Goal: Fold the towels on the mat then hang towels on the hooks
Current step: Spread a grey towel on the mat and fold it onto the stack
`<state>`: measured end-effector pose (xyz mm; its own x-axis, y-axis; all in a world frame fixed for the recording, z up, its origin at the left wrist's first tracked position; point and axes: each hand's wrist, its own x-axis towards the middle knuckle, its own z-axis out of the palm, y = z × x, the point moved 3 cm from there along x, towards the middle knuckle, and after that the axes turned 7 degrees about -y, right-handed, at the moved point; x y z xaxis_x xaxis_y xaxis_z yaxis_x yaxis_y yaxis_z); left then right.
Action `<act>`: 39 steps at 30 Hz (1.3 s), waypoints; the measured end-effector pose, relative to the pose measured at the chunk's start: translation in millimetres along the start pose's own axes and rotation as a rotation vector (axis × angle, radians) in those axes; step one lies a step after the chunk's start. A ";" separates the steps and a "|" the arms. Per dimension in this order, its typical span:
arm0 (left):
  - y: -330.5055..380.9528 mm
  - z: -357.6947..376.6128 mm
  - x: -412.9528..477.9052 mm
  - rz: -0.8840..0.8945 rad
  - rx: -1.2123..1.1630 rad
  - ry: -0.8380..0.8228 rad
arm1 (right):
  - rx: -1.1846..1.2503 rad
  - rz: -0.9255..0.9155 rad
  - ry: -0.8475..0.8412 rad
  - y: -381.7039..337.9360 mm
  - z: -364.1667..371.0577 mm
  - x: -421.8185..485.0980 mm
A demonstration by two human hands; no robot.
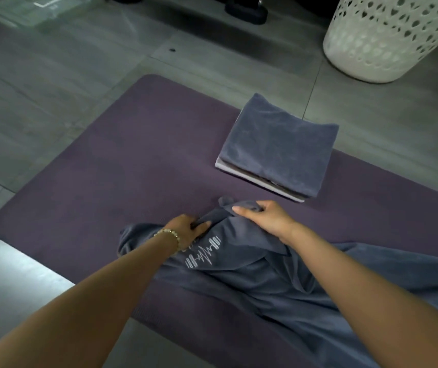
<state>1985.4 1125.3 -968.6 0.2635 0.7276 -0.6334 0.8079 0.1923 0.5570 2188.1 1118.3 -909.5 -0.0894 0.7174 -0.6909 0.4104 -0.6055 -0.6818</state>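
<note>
Both hands (228, 221) grip towel (279, 285), trailing lengthwise toward lower right

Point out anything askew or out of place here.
The folded towel stack sits at the far edge of the mat, its far side overhanging onto the floor, and a paler layer pokes out beneath. The crumpled towel gripped by the left hand and right hand is simply not yet folded.
</note>
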 end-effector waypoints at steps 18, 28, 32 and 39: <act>-83.2 -92.6 -23.0 -0.120 -0.401 0.419 | -0.421 -0.649 0.343 -111.7 26.9 37.1; -88.7 -60.6 -50.5 -0.103 -0.256 0.201 | -0.507 -0.258 -0.027 59.8 63.5 -14.2; -30.4 -53.6 -54.3 0.082 -0.084 -0.089 | -0.438 -0.144 0.069 86.2 15.8 -41.9; 124.6 11.4 -65.0 0.329 -0.287 -0.411 | -0.401 0.039 0.244 165.8 -86.9 -117.2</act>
<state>2074.9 1094.5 -864.2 0.7039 0.4760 -0.5272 0.4902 0.2117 0.8455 2345.5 963.7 -920.7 0.1293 0.7857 -0.6049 0.7317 -0.4873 -0.4766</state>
